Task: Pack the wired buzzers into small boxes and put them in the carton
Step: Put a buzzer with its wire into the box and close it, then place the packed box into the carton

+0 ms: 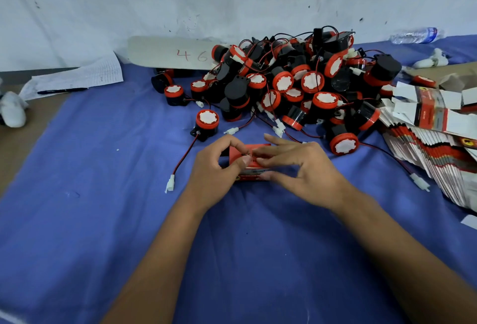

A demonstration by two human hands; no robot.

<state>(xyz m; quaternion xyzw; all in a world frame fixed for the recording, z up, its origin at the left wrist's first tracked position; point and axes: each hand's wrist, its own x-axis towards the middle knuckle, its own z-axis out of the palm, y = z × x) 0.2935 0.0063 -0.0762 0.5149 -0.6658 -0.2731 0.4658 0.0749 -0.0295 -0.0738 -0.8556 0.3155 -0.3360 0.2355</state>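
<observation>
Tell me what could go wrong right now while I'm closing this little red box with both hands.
The left hand and right hand cover most of the small red box, so a wire could get pinched in the flap unseen. The loose buzzer trails its lead and white connector beside your left wrist; a sweep might drag it. The buzzer pile looks tangled, so pulling one may tug others.

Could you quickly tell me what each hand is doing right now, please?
Left hand: holding the small red box, thumb and fingers pinching it.
Right hand: fingers on the same box, pinching at its top.
</observation>
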